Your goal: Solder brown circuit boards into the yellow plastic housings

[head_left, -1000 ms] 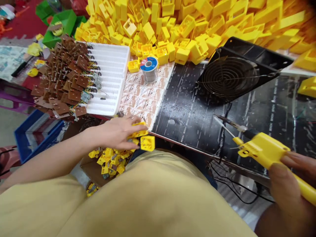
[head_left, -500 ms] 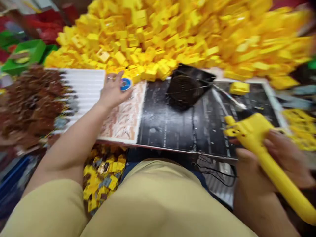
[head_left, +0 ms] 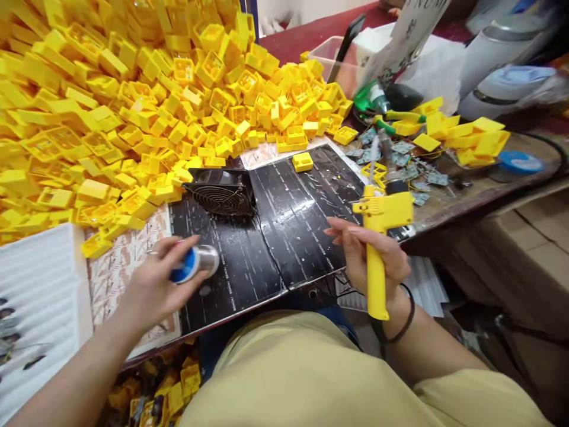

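My left hand (head_left: 157, 281) grips a spool of solder wire (head_left: 207, 261) by its blue-labelled end, just above the black work mat (head_left: 249, 279). The silvery wound side of the spool faces right. In my right hand (head_left: 377, 255) is a yellow soldering gun (head_left: 377, 279), its handle pointing down and its head up, above the mat's right edge. The palm and fingers partly wrap the handle, with some fingertips reaching out to the left. A black fan (head_left: 222, 193) with a round grille stands on the mat between my hands, touched by neither. A single yellow casing (head_left: 303, 161) lies farther back.
A big heap of yellow casings (head_left: 146, 112) rises behind the mat. At the right lie small circuit boards (head_left: 402, 157), green-handled pliers (head_left: 402, 117), more yellow parts (head_left: 482, 139) and a blue-lidded container (head_left: 520, 162). White corrugated foam (head_left: 48, 284) lies at the left.
The view has swung right. My left hand has brought the solder spool off the patterned board to above the black mat. The soldering gun has turned from slanted to nearly upright.
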The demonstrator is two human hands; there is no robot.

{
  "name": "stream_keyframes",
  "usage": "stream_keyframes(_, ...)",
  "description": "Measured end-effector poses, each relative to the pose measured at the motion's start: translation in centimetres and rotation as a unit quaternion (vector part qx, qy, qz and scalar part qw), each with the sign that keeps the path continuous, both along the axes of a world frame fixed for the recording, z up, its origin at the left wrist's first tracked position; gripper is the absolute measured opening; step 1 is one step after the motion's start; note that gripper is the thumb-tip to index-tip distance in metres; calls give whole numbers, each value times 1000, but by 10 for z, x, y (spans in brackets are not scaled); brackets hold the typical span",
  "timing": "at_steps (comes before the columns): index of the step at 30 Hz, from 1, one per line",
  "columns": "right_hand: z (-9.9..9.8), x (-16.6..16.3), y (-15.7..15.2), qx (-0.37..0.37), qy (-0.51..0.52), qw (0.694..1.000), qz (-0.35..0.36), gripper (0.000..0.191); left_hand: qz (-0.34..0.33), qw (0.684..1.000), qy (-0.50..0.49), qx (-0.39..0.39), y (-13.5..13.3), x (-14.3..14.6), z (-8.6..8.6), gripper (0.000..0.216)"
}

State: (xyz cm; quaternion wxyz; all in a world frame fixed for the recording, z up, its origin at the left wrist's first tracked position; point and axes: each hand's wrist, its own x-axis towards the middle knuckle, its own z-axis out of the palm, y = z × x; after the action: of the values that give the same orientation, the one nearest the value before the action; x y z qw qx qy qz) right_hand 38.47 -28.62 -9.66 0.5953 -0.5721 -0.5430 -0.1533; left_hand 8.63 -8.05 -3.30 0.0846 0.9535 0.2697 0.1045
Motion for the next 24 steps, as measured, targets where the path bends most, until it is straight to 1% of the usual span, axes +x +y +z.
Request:
stream_keyframes(2, 2, 2, -1, 20, 21, 1000, -10, 41, -94, 995, 0, -16, -20, 52, 5, 55)
stream_keyframes(4, 6, 3, -2, 42, 27, 999, -23, 43, -186, 982, 14, -18, -34, 112, 6, 55)
stream_keyframes(6, 9, 6, -6, 61, 19, 997, -47, 44, -243, 969, 35, -17, -44, 172, 2, 59)
stream_keyframes(8, 9, 11, -11, 72, 12, 994, -81, 42, -280, 957, 66, -23, -52, 224, -5, 62)
stream_keyframes(10, 4, 22, -16, 70, 8, 991, -110, 41, -299, 949, 90, -28, -60, 266, -11, 62)
stream_keyframes(12, -3, 36, -22, 60, -3, 989, -136, 41, -305, 946, 94, -49, -65, 294, -12, 63)
stream_keyframes(14, -10, 50, -27, 44, -21, 986, -159, 42, -313, 940, 91, -95, -62, 311, -6, 71)
stream_keyframes(16, -12, 63, -30, 29, -42, 982, -179, 41, -297, 941, 84, -141, -50, 320, 3, 78)
stream_keyframes(17, -11, 67, -30, 23, -51, 981, -187, 41, -264, 950, 76, -146, -40, 324, 7, 76)
stream_keyframes(18, -10, 71, -30, 16, -61, 979, -194, 39, -216, 965, 66, -132, -30, 328, 8, 72)
stream_keyframes(19, -7, 73, -29, 8, -71, 977, -199, 38, -161, 980, 59, -102, -18, 332, 8, 65)
stream_keyframes(20, -4, 74, -27, 1, -79, 976, -205, 36, -112, 990, 61, -67, -8, 337, 5, 60)
stream_keyframes(21, -2, 75, -25, -7, -86, 974, -210, 35, -77, 994, 72, -38, 1, 342, 0, 59)
stream_keyframes(22, 0, 75, -24, -13, -91, 973, -213, 34, -57, 994, 86, -20, 8, 346, -7, 58)
stream_keyframes(24, 0, 74, -22, -22, -97, 972, -215, 35, -56, 992, 110, -21, 14, 353, -19, 49)
